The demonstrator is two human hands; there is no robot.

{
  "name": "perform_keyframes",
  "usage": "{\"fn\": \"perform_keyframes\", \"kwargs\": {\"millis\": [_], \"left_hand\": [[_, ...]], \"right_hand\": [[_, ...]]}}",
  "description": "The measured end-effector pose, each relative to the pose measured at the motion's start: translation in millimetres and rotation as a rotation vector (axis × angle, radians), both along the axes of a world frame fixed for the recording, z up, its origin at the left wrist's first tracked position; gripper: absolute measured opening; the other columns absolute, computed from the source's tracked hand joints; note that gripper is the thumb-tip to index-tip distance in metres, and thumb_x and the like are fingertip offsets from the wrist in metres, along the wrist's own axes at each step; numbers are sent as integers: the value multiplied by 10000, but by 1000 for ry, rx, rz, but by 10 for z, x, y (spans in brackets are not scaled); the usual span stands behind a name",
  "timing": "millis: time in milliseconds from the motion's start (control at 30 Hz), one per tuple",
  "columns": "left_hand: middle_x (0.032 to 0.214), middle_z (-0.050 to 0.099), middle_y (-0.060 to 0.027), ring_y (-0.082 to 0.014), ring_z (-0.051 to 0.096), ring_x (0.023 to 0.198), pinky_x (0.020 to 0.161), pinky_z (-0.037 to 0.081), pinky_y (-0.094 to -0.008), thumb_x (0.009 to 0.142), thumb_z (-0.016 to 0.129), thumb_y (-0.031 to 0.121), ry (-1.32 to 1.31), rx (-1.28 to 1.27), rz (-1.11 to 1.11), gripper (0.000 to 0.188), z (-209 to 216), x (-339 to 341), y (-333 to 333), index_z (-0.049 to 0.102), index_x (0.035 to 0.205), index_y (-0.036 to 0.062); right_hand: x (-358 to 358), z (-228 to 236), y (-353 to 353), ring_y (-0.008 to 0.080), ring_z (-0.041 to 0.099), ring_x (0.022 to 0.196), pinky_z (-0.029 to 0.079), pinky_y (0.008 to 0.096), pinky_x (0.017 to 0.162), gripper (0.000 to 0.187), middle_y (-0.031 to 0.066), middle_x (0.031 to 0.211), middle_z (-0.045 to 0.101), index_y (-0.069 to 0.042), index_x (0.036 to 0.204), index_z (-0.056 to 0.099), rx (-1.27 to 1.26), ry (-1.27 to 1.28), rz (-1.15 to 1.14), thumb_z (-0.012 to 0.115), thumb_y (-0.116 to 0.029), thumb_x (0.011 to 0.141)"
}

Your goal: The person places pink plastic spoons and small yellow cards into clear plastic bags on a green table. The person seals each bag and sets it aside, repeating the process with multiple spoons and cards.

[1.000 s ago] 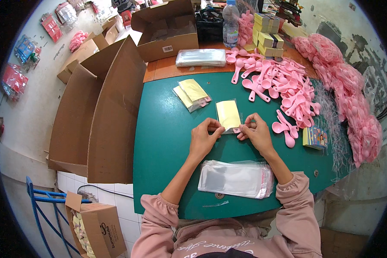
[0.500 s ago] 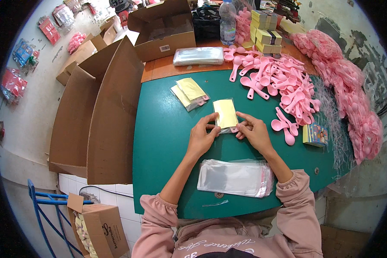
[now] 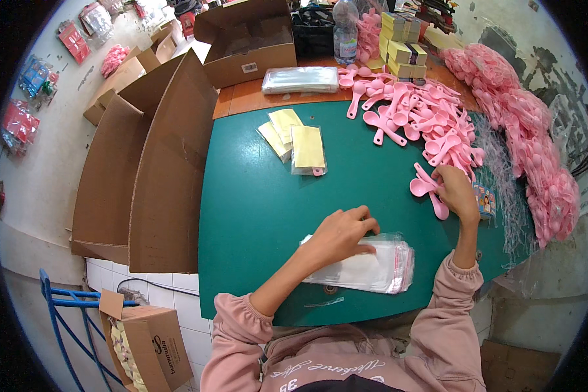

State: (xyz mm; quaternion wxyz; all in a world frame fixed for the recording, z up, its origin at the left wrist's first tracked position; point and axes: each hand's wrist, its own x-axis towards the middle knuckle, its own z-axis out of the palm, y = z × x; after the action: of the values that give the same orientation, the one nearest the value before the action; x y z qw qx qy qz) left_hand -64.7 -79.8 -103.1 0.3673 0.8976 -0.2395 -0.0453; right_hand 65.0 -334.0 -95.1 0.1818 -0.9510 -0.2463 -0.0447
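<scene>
My left hand (image 3: 342,233) rests on a stack of clear plastic bags (image 3: 385,269) near the table's front edge, fingertips pinching at the top bag. Over at the right, my right hand (image 3: 455,191) reaches among loose pink plastic spoons (image 3: 419,188), its fingers curled on one. A filled bag with a yellow card and a pink spoon (image 3: 308,151) lies on the green table (image 3: 261,196), next to two other yellow packs (image 3: 278,130).
A big heap of pink spoons (image 3: 431,121) covers the right of the table, with bagged pink spoons (image 3: 536,150) beyond. Open cardboard boxes (image 3: 150,170) stand at the left, another box (image 3: 248,39), a water bottle (image 3: 345,32) and yellow cartons (image 3: 404,46) at the back.
The filled yellow pack left my hands and now lies by the other packs. My left hand dropped to the bag stack; my right hand moved right to the spoons.
</scene>
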Motion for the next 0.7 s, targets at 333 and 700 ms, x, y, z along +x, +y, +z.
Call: {"fn": "perform_keyframes", "kwargs": {"millis": [333,700], "left_hand": [[836,609,-71,-149,586,768,681,475,-285,787,590,61,181,-368,9,106,-54,117,111,563,884,28],[906,643,-118,-133,610,794,677,482,-229,818,604,115,590,-936,240,190,-211,271,283,495,944,25]], "right_hand": [[-2,-34,52,283,529,823,410,375,701,173,134,802,546,-31,849,524,57,-195,-25,580,-84,695],[-352,147,875,105,517,806,450,251,675,458,52,881,528,-50,1201,337,1203,648,179,579,-79,813]]}}
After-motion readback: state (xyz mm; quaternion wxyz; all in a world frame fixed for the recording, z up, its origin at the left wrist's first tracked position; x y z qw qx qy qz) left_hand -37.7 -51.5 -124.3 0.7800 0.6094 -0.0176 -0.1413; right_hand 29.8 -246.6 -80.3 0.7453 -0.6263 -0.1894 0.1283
